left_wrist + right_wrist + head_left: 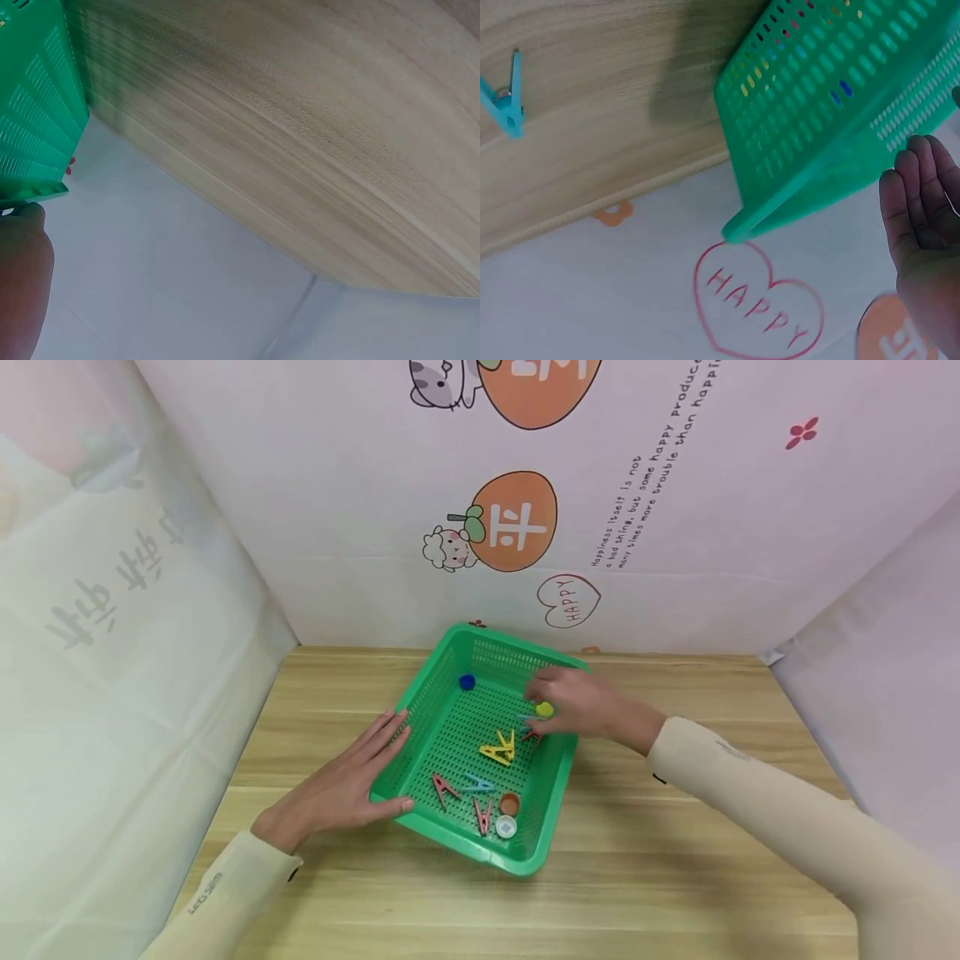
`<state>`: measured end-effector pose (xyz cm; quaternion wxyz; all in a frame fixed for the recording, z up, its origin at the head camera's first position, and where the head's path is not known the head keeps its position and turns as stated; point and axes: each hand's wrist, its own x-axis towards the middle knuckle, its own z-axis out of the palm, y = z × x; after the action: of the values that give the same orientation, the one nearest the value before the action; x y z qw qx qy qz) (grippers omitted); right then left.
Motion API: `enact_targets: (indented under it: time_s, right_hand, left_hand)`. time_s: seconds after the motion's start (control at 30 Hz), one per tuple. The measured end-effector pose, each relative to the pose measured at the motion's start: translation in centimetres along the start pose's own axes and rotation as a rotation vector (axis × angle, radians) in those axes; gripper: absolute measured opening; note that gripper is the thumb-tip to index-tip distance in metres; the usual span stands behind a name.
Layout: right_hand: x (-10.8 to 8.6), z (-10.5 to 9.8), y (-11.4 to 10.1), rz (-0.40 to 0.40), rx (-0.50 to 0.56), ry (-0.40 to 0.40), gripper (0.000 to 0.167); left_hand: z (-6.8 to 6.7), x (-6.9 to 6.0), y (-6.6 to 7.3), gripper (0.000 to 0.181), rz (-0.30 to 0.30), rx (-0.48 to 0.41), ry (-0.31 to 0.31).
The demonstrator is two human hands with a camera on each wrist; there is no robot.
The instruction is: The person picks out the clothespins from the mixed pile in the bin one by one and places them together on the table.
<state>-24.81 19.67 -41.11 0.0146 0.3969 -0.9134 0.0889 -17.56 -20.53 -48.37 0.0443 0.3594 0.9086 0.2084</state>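
Observation:
A green plastic basket (pixel 551 827) sits at an angle on the table. My left hand (pixel 345 789) rests on its left and front rim, fingers mostly straight, thumb at the near edge. Over the basket's right side, my right hand (pixel 573 700) hovers with bent fingers; the right wrist view shows nothing held. Below it are a yellow bottle cap (pixel 545 710) and a partly covered red clothespin (pixel 533 735). Inside also lie yellow clothespins (pixel 497 752), a light blue clothespin (pixel 478 784), red clothespins (pixel 444 788), a dark blue cap (pixel 467 682), a brown cap (pixel 509 804) and a white cap (pixel 506 827).
Outside the basket, a light blue clothespin (pixel 508 101) lies on the wooden table (pixel 637 877), visible in the right wrist view. Behind the table rises a white printed wall covering (pixel 360 527), with similar sheets at both sides.

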Motion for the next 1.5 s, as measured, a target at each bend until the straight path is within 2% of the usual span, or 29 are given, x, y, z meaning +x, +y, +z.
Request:
enact_targets:
  time_s: [0.13, 0.37, 0.6, 0.73, 0.9, 1.03, 1.1, 1.23, 1.4, 1.5]
  right_hand:
    - [1.7, 0.6, -0.8, -0.055, -0.005, -0.114, 0.031]
    - [3.4, 1.3, -1.6, -0.111, -0.003, -0.175, 0.032]
    - [5.1, 1.3, -2.0, -0.139, -0.02, -0.329, 0.031]
    - [6.1, 1.5, -2.2, -0.161, 0.03, -0.417, 0.031]
    - [6.9, 2.0, -2.2, -0.14, 0.092, -0.51, 0.03]
    - [7.3, 2.4, -2.1, -0.144, 0.125, -0.546, 0.028]
    - [7.6, 2.6, -2.1, -0.155, 0.131, -0.56, 0.035]
    - [8.1, 3.1, -2.2, -0.15, 0.115, -0.609, 0.048]
    - [8.4, 4.0, -2.3, -0.087, 0.09, -0.693, 0.042]
    - [8.5, 4.6, -2.2, -0.081, 0.07, -0.713, 0.044]
  left_hand:
    - [-0.1, -0.1, -0.1, 0.105, -0.005, -0.001, 0.003]
    - [-0.1, -0.1, -0.1, 0.105, -0.011, 0.006, -0.013]
    - [-0.1, 0.0, -0.1, 0.105, -0.012, -0.002, -0.017]
    - [-0.1, -0.1, 0.0, 0.106, -0.017, -0.009, -0.02]
    - [-0.1, 0.0, 0.0, 0.105, -0.013, 0.005, -0.016]
    - [-0.2, 0.0, 0.0, 0.105, -0.017, 0.008, -0.025]
    - [-0.3, 0.0, 0.0, 0.106, -0.022, 0.007, -0.03]
    - [-0.2, -0.1, -0.2, 0.106, -0.022, 0.012, -0.03]
    - [-0.2, 0.1, -0.2, 0.105, -0.019, 0.024, -0.037]
    - [-0.2, 0.1, -0.1, 0.105, -0.028, 0.025, -0.044]
